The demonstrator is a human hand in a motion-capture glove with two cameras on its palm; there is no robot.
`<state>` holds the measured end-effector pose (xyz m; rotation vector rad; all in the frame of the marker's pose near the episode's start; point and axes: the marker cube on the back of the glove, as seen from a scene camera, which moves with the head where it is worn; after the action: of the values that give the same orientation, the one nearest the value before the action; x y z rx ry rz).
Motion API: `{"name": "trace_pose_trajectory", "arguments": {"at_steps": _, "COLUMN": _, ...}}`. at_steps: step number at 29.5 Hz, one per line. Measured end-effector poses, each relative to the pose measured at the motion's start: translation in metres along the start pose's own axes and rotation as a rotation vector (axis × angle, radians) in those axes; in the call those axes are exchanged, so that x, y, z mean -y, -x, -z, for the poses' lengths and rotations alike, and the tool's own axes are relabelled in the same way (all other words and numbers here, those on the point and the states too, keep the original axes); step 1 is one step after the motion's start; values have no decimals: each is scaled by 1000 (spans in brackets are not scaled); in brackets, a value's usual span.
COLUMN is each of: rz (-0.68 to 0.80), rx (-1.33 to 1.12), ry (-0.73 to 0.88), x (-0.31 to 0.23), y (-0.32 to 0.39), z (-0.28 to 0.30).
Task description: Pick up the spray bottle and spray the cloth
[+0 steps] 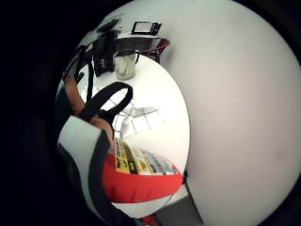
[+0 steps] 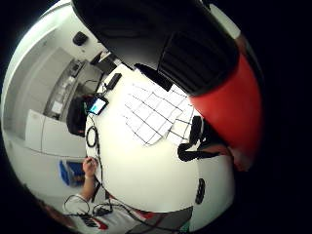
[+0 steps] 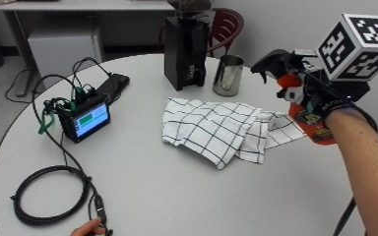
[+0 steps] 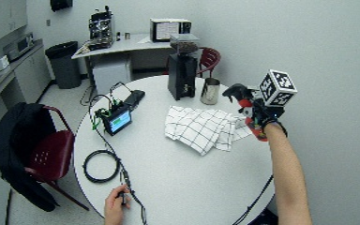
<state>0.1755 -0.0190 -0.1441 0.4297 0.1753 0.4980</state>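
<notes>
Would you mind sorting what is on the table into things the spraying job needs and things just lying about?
Needed: spray bottle, gripped by the right hand; checked cloth.

Lying about: metal jug, black grinder, small screen, coiled cable.

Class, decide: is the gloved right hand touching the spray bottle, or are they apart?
Touching. The outside view shows the right hand wrapped round the spray bottle, lifted above the table.

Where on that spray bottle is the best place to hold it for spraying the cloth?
Around the neck just under the black head, as the gloved right hand grips it now. The spray bottle stands upright with its nozzle aimed toward the checked cloth, so coming from behind probably leaves a finger on the trigger.
</notes>
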Motion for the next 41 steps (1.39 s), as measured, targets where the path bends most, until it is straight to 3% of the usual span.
{"name": "trace_pose_trajectory", "arguments": {"at_steps": 8, "rz": -6, "rx": 13, "ry": 70, "x": -27, "y": -8, "z": -39}}
{"name": "trace_pose_trajectory", "arguments": {"at_steps": 13, "rz": 31, "rx": 221, "ry": -38, "x": -27, "y": 15, "z": -16}}
{"name": "trace_pose_trajectory", "arguments": {"at_steps": 19, "rz": 160, "rx": 504, "ry": -155, "x": -40, "y": 96, "z": 13}}
{"name": "trace_pose_trajectory", "arguments": {"at_steps": 23, "rz": 219, "rx": 704, "ry": -108, "x": -49, "y": 155, "z": 10}}
{"name": "trace_pose_trajectory", "arguments": {"at_steps": 29, "rz": 274, "rx": 811, "ry": -36, "x": -55, "y": 213, "z": -19}}
{"name": "trace_pose_trajectory", "arguments": {"at_steps": 41, "rz": 260, "rx": 924, "ry": 23, "x": -63, "y": 238, "z": -75}}
